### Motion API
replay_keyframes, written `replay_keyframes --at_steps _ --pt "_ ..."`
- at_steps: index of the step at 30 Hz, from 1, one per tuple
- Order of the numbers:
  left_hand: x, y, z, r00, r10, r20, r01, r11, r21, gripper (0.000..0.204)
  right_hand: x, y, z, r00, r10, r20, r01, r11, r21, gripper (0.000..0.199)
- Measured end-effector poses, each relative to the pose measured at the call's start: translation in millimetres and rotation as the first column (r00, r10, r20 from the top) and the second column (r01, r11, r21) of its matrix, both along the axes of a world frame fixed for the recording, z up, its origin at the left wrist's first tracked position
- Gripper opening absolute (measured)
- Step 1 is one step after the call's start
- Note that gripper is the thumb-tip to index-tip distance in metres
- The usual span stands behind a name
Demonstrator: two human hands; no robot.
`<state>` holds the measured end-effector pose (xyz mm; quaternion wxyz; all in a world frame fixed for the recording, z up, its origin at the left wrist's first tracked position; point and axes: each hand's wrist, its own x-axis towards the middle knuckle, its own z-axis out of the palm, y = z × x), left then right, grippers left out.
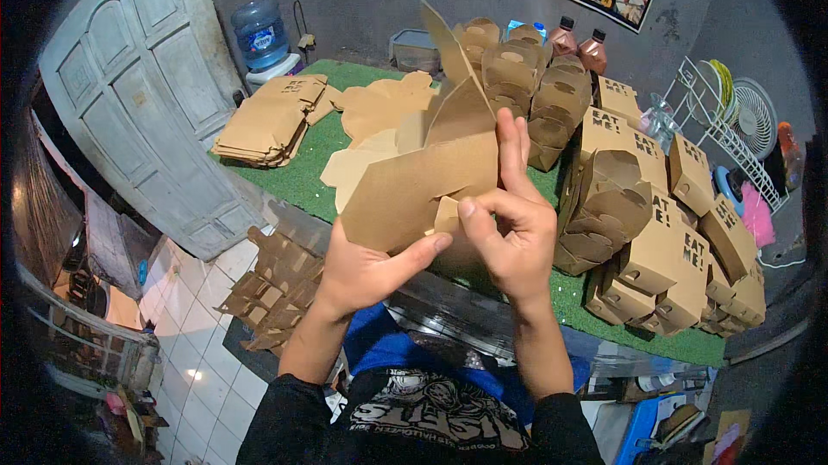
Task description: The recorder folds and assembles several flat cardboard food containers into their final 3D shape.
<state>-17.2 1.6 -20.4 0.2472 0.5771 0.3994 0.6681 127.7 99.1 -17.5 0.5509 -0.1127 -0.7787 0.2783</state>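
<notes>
A brown cardboard box (414, 185), partly folded, is held up between my two hands above the green table, one long flap standing up at its far end. My left hand (366, 275) grips its lower left part, thumb lying along the near panel. With thumb and index finger, my right hand (513, 232) pinches a small tab (446, 216) at a slit in that panel; its other fingers rest against the box's right side. Flat cardboard blanks (388, 103) lie just beyond the box. What my left fingers do underneath is hidden.
A stack of flat blanks (269, 124) lies at the table's far left. Nested open boxes (604, 202) and piled closed boxes (664, 262) crowd the right side of the green turf-like cover (323, 193). More cardboard pieces (272, 288) sit low at left, by the tiled floor (207, 336).
</notes>
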Motion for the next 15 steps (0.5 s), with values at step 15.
replay_keyframes --at_steps 15 --pt "7 -8 -9 0.979 0.198 -0.042 -0.199 0.979 -0.034 0.031 -8 -4 12 0.966 -0.047 -0.252 -0.039 0.945 -0.325 0.036"
